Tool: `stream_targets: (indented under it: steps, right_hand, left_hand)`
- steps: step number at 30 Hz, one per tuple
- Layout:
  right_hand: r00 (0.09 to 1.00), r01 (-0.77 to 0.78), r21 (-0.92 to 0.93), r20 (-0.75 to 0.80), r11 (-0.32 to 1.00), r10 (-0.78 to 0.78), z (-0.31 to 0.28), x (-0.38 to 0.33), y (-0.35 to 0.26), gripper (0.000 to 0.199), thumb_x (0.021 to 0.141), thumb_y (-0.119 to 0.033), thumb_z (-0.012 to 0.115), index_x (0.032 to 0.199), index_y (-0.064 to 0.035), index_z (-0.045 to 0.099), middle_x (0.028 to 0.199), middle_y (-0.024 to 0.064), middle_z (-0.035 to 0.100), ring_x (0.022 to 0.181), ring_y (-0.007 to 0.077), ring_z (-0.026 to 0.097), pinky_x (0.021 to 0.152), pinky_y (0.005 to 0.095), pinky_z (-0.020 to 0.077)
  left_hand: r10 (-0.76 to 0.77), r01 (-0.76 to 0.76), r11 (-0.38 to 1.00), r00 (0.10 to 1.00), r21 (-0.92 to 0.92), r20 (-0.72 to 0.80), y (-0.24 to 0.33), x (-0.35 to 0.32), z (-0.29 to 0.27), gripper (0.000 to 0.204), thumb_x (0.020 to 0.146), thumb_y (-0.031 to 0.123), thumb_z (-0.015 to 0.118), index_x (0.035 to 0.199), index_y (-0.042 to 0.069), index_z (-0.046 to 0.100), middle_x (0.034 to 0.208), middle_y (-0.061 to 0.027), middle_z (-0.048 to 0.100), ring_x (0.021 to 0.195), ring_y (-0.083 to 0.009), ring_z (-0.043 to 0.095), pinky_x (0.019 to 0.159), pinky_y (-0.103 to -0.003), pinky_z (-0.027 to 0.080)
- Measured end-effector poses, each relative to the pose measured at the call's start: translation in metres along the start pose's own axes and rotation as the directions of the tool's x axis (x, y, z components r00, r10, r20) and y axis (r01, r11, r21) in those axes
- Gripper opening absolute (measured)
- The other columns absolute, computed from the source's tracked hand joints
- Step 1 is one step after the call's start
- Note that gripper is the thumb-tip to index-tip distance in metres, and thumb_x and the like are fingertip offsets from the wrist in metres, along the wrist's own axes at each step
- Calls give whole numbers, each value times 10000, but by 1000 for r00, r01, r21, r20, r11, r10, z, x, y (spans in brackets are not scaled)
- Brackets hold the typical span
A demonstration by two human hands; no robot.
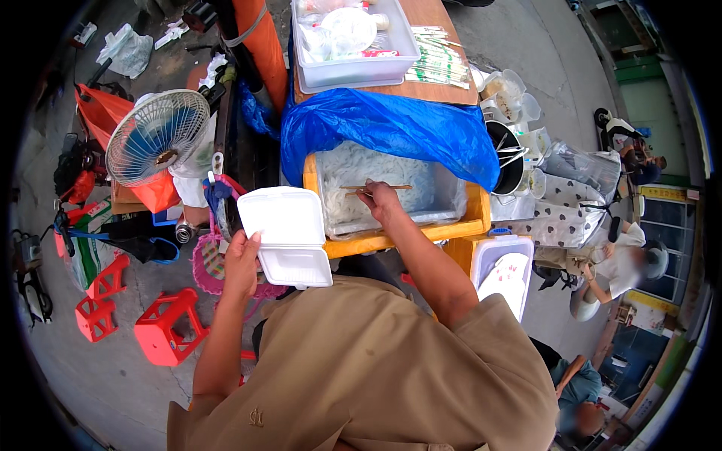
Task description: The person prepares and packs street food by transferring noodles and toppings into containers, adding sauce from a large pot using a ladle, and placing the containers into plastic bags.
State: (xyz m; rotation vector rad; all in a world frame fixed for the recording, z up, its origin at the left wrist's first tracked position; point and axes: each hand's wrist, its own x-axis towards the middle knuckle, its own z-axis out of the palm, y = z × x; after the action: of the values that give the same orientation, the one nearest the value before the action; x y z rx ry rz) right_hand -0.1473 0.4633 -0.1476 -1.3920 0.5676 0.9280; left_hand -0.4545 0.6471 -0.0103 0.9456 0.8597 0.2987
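My left hand [242,259] grips an open white foam takeaway box [295,267] by its left side, with the lid folded back on the far side. No food shows inside it. My right hand [382,201] is closed around a pair of wooden chopsticks [402,187], held over white noodles [376,161]. Those noodles lie in a clear-lined rectangular tub [450,194], set within a yellow wooden frame [478,207]. Blue plastic sheeting [391,113] is bunched along the tub's far side. The box stands just left of the tub, near its front corner.
Beyond the sheeting are a white bin [357,73] of tableware and wrapped chopsticks [438,60]. A black pot [511,174] and a pale bin [519,248] stand right. Left are a fan [158,135] and red stools [169,331]. People [620,259] are at the far right.
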Motion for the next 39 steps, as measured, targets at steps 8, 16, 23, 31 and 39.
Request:
stream_targets:
  steps: [8,16,23,31,39]
  right_hand:
    - [990,-72,409,140,910,16,-50,-29,-27,146,984,-22,599,1105,54,568,1111,156,601,1064,293,634,964,406,609]
    - [968,27,468,207,883,-139,-79,-98,-87,75,951,-27,672,976,30,631,1000,141,676,993,278,697,925,430,635]
    - [915,245,278,250,929,-317,-69,-194,-158,70,976,-82,660,929,-40,629,1010,85,688,930,204,707,870,364,645]
    - [699,672,-106,418,733,-580,-5,-296,-192,114,995,-125,662,995,-14,636,999,86,685,947,226,720,866,325,613]
    - [441,887,-449,757,106,-483,16,-258,-169,193,998,-191,678,1013,0,704,1003,57,710,931,174,678,856,283,524]
  left_hand:
    - [-99,92,993,990,76,98,-6,-11,9,453,938,196,741,1305,-22,588,1208,-108,679,1076,-186,649,955,-333,511]
    - [-79,69,990,994,121,78,1,25,39,425,1015,298,642,1256,-52,623,1105,-107,718,936,-149,694,823,-295,556]
    - [224,-316,866,938,387,264,11,85,91,397,1073,324,527,1244,-24,612,977,-117,720,863,-169,688,773,-319,535]
    - [123,-192,960,943,203,310,-36,124,111,507,1088,386,460,1389,-15,526,1270,-201,654,1161,-298,639,991,-371,490]
    - [-23,255,863,882,-436,470,-36,113,118,784,1038,583,385,1549,-1,276,1545,-178,436,1399,-294,478,1156,-444,414]
